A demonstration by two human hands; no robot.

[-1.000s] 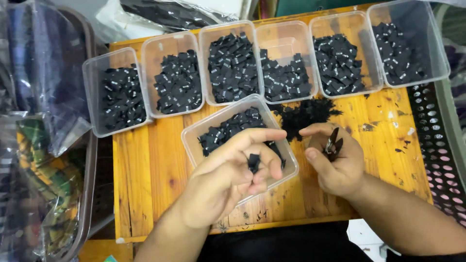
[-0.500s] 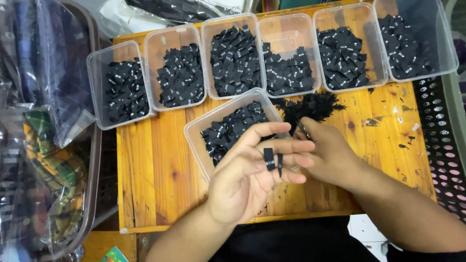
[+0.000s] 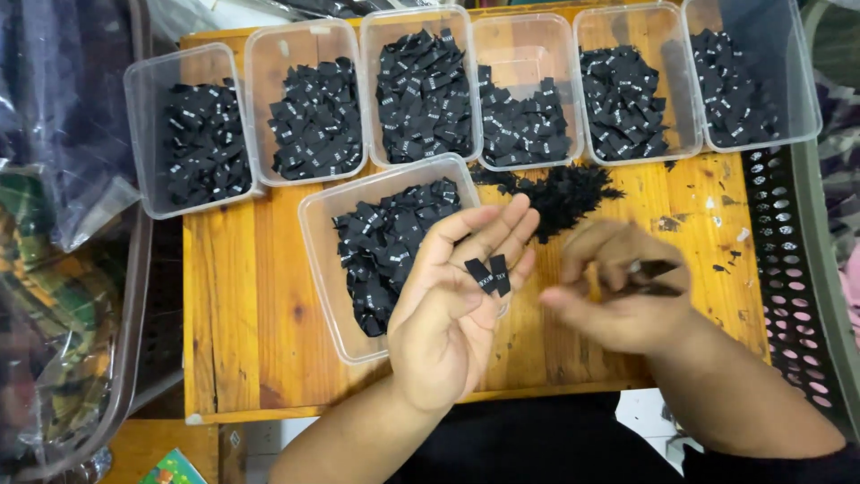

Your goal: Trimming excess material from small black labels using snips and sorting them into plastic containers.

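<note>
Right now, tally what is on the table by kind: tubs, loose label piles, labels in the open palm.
Clear tubs: 7 (6 in a row, 1 in front)
Loose label pile: 1
Labels on left hand: 2
Total: 10

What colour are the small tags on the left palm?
Black with small white markings, per the head view: tags, left hand.
</note>
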